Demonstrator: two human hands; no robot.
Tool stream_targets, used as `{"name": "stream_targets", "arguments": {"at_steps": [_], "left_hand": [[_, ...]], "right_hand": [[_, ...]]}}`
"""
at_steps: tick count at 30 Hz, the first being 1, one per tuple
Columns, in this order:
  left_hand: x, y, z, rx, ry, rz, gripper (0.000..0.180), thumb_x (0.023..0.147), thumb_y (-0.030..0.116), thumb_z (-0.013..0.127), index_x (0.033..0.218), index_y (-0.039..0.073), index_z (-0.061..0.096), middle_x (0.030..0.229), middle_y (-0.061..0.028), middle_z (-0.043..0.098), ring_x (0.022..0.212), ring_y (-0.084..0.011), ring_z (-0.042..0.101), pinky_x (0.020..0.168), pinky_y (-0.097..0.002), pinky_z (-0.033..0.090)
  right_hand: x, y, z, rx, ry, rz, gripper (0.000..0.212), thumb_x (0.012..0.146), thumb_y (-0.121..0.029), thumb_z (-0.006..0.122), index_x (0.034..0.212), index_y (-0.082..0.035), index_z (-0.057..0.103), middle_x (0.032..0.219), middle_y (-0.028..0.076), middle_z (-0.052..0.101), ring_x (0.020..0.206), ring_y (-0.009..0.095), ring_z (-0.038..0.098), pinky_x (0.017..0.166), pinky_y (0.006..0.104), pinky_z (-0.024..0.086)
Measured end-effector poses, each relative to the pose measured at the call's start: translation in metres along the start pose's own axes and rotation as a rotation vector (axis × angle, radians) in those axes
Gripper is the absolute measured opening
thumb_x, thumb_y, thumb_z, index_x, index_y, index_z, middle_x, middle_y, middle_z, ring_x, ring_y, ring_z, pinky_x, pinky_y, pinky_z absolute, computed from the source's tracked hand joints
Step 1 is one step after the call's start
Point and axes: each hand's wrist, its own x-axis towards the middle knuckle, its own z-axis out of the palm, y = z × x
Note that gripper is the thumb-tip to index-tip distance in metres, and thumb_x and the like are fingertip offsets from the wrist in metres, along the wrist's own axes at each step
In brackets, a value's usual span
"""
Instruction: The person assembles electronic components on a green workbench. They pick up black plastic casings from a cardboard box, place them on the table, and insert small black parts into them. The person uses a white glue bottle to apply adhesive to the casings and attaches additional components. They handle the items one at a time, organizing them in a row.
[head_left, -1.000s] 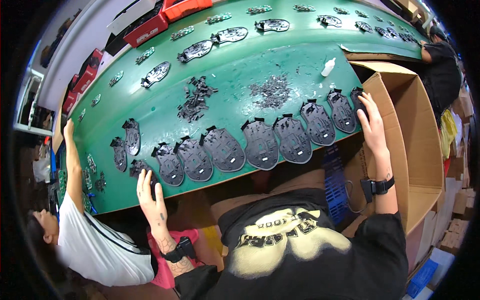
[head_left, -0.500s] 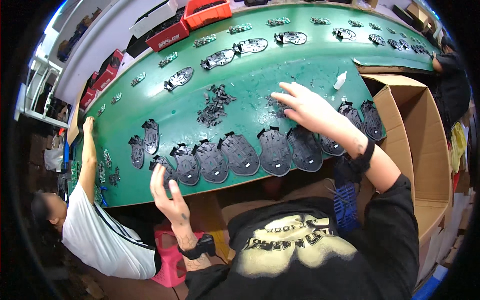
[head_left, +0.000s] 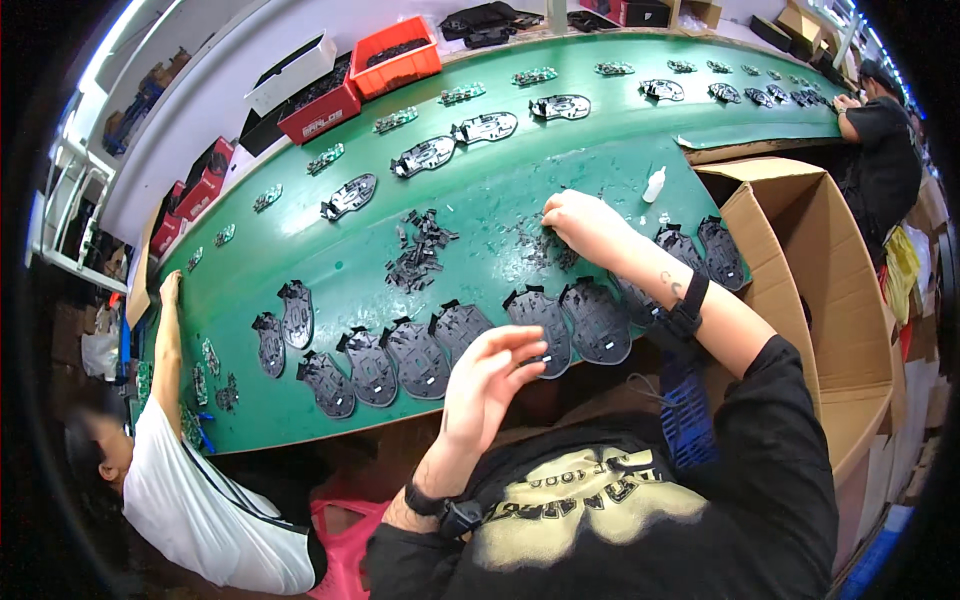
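My right hand is over a scatter of small black pieces on the green bench. Its fingers are bent down and pressed together; what they pinch, if anything, is hidden. My left hand hovers at the bench's near edge with its fingers apart and nothing in them. It partly covers a row of black computer mouse base shells. Another pile of small black strips lies left of my right hand. Two more base shells sit apart at the left.
Mouse shells with light insides and green circuit boards line the far belt. A white dropper bottle stands near an open cardboard box. One co-worker reaches in at left; another works far right.
My left hand has moved right, from the row's left end to its middle. The right hand's spread fingers have closed down over the small pieces. The whole view has shifted slightly.
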Motion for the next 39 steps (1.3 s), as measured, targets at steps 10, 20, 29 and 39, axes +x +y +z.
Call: {"name": "stream_targets", "arguments": {"at_steps": [10, 20, 29, 39], "left_hand": [[0.114, -0.019, 0.033, -0.772, 0.153, -0.126, 0.042, 0.103, 0.023, 0.035, 0.131, -0.007, 0.045, 0.132, -0.0201, 0.052, 0.128, -0.0305, 0.049, 0.111, -0.0459, 0.039], [0.117, -0.041, 0.070, -0.895, -0.210, -0.226, 0.041, 0.104, 0.023, 0.032, 0.126, -0.006, 0.051, 0.122, -0.0197, 0.060, 0.112, -0.0279, 0.059, 0.103, -0.0429, 0.045], [0.103, -0.070, 0.102, -0.878, -0.238, -0.370, 0.044, 0.103, 0.020, 0.034, 0.137, -0.005, 0.046, 0.138, -0.0191, 0.052, 0.130, -0.0288, 0.048, 0.114, -0.0426, 0.035], [0.068, -0.138, 0.119, -0.806, -0.177, -0.785, 0.036, 0.102, 0.020, 0.043, 0.126, -0.002, 0.057, 0.110, -0.0119, 0.066, 0.106, -0.0252, 0.062, 0.102, -0.0415, 0.048]], "right_hand": [[-0.018, -0.026, -0.071, 0.674, 0.115, 0.097, 0.017, 0.080, -0.004, 0.071, 0.097, 0.001, 0.073, 0.096, 0.009, 0.072, 0.088, 0.017, 0.068, 0.077, 0.0296, 0.054], [-0.080, -0.037, -0.119, 0.673, 0.115, -0.018, 0.018, 0.083, -0.004, 0.069, 0.101, -0.003, 0.073, 0.096, 0.009, 0.070, 0.084, 0.021, 0.067, 0.075, 0.0304, 0.053], [-0.137, -0.025, -0.136, 0.625, 0.114, 0.199, 0.025, 0.087, -0.006, 0.068, 0.112, -0.004, 0.070, 0.087, 0.009, 0.068, 0.079, 0.019, 0.066, 0.072, 0.0290, 0.051], [-0.211, 0.073, -0.164, 0.388, 0.108, 0.682, 0.012, 0.085, -0.001, 0.068, 0.096, 0.004, 0.071, 0.086, 0.008, 0.070, 0.079, 0.013, 0.067, 0.071, 0.0262, 0.053]]}}
